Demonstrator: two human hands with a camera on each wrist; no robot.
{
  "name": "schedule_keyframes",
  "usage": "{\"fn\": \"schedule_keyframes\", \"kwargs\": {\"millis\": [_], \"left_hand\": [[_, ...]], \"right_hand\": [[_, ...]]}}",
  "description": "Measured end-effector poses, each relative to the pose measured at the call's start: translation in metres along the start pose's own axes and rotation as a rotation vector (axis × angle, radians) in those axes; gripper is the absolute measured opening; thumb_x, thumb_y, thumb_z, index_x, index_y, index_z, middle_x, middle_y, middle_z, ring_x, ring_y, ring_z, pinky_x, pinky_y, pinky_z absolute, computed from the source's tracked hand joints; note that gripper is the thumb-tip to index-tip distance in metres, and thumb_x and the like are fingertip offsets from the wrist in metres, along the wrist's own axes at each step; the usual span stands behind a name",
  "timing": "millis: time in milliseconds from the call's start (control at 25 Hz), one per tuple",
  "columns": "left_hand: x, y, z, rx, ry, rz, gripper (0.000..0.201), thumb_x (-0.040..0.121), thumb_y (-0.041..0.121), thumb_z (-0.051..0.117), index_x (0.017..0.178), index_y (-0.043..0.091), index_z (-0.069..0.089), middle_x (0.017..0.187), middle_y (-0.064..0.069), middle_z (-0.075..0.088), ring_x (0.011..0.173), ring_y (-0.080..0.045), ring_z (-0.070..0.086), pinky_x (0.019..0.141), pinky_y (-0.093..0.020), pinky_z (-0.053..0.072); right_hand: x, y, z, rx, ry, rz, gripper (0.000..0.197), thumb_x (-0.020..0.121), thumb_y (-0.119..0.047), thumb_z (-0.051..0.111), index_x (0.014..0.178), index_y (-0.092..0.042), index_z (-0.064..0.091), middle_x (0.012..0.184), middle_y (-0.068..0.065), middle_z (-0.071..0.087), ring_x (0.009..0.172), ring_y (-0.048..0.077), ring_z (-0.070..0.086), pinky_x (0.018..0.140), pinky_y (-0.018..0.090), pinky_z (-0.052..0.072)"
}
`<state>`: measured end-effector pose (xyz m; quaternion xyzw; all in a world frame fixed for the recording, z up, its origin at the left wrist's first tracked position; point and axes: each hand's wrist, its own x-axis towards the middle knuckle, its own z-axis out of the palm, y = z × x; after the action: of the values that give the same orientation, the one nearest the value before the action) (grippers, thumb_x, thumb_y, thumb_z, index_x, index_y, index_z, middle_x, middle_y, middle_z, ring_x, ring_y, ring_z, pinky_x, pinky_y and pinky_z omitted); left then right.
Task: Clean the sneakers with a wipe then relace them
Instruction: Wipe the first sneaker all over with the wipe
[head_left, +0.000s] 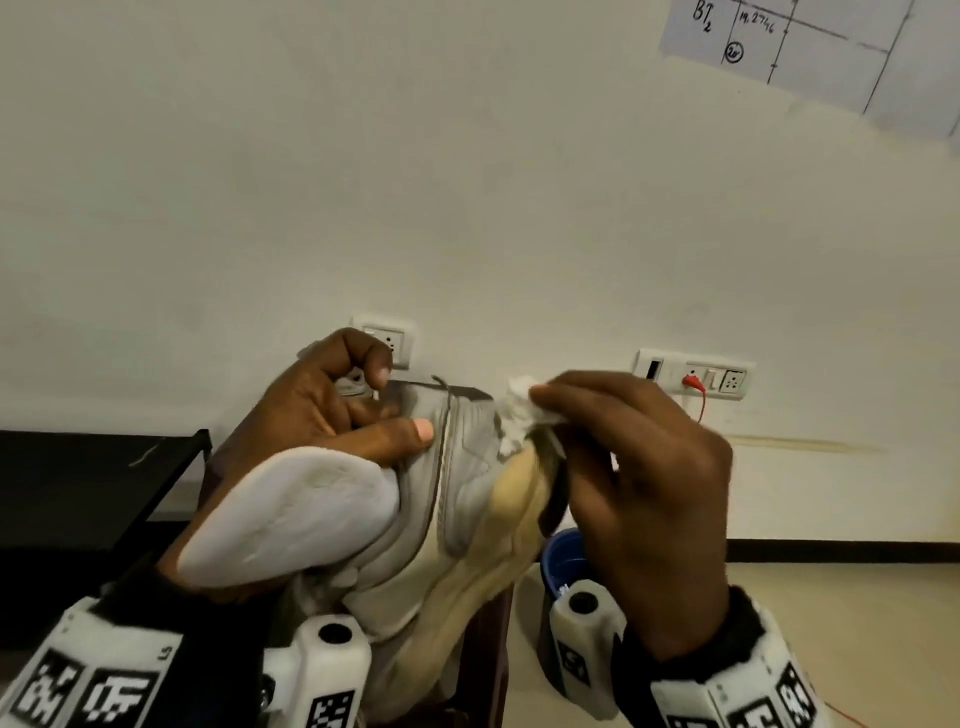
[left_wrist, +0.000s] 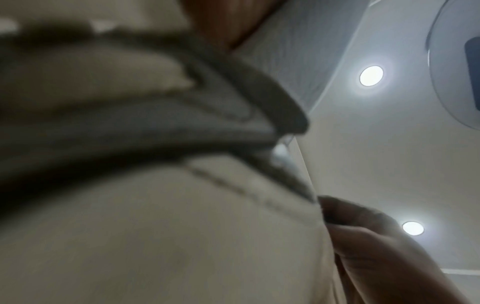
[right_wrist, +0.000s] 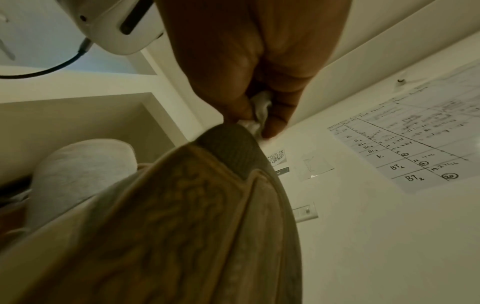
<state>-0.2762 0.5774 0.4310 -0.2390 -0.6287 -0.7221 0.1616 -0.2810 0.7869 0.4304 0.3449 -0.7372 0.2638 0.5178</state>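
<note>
A grey and cream sneaker (head_left: 457, 499) is held up in front of me, its yellowed sole (head_left: 514, 499) turned to the right and its white insole (head_left: 291, 519) sticking out toward me. My left hand (head_left: 332, 410) grips the sneaker's upper, thumb across the side. My right hand (head_left: 639, 467) pinches a crumpled white wipe (head_left: 519, 405) against the shoe's far end by the sole. In the right wrist view the wipe (right_wrist: 259, 111) sits between the fingertips (right_wrist: 275, 125) above the ribbed dark tip of the sole (right_wrist: 228, 144). The left wrist view shows the blurred sneaker (left_wrist: 155, 226) close up.
A blue container (head_left: 563, 556) stands below my right hand. A dark table (head_left: 78, 483) lies to the left. Wall sockets (head_left: 696, 376) with a red cable are behind, and a paper chart (head_left: 810, 47) hangs at the upper right.
</note>
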Motion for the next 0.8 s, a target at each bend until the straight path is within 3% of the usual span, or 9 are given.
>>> {"fn": "schedule_keyframes", "kwargs": {"millis": [80,200,320,440,520,680,800], "left_hand": [[-0.007,-0.006,-0.004,0.013,0.015,-0.058,0.037,0.050,0.012,0.083,0.066,0.032,0.056,0.076,-0.018,0.054,0.057,-0.028,0.046,0.052,-0.030,0.043],[-0.019,-0.017,-0.009,0.020,0.110,-0.127,0.047,0.052,-0.006,0.083,0.065,0.029,0.054,0.060,-0.014,0.055,0.048,-0.022,0.052,0.044,-0.024,0.048],[-0.023,-0.032,-0.022,0.081,0.261,-0.159,0.041,0.061,-0.007,0.075,0.066,0.027,0.052,0.076,-0.006,0.060,0.066,-0.017,0.061,0.059,-0.029,0.053],[-0.019,-0.044,-0.033,0.147,0.328,-0.263,0.037,0.068,-0.005,0.072,0.068,0.025,0.051,0.084,-0.006,0.058,0.083,-0.027,0.058,0.077,-0.040,0.048],[-0.016,-0.048,-0.031,0.155,0.305,-0.299,0.036,0.071,-0.006,0.069,0.070,0.023,0.048,0.079,-0.006,0.054,0.075,-0.024,0.055,0.070,-0.035,0.048],[-0.013,-0.050,-0.025,0.172,0.281,-0.363,0.038,0.077,-0.012,0.064,0.071,0.018,0.040,0.064,-0.003,0.043,0.042,-0.005,0.046,0.042,-0.015,0.042],[-0.009,-0.054,-0.018,0.248,0.271,-0.431,0.037,0.078,-0.009,0.066,0.072,0.017,0.040,0.061,-0.002,0.040,0.034,-0.001,0.041,0.035,-0.011,0.035]], "right_hand": [[0.004,0.002,0.005,0.073,-0.082,0.061,0.027,0.083,-0.022,0.052,0.096,-0.010,0.072,0.095,0.003,0.071,0.086,0.015,0.065,0.074,0.031,0.055],[-0.017,-0.002,0.020,0.069,-0.173,0.064,0.029,0.082,-0.022,0.050,0.099,-0.011,0.071,0.099,0.003,0.069,0.091,0.015,0.064,0.078,0.033,0.055],[-0.047,-0.011,0.037,0.068,-0.219,0.022,0.027,0.083,-0.019,0.053,0.101,-0.009,0.070,0.103,0.005,0.068,0.096,0.016,0.062,0.083,0.028,0.052],[-0.059,-0.008,0.049,0.113,-0.255,0.009,0.025,0.084,-0.019,0.056,0.102,-0.007,0.070,0.104,0.006,0.068,0.097,0.017,0.063,0.082,0.029,0.053],[-0.061,-0.001,0.051,0.134,-0.283,0.023,0.026,0.084,-0.018,0.058,0.104,-0.007,0.069,0.105,0.006,0.068,0.097,0.017,0.063,0.080,0.031,0.054],[-0.058,0.002,0.055,0.049,-0.245,0.070,0.032,0.085,-0.021,0.050,0.107,-0.007,0.068,0.102,0.008,0.066,0.090,0.018,0.061,0.076,0.028,0.053],[-0.051,0.008,0.059,-0.009,-0.260,0.106,0.026,0.082,-0.009,0.059,0.106,-0.007,0.070,0.099,0.008,0.067,0.087,0.021,0.062,0.074,0.032,0.053]]}}
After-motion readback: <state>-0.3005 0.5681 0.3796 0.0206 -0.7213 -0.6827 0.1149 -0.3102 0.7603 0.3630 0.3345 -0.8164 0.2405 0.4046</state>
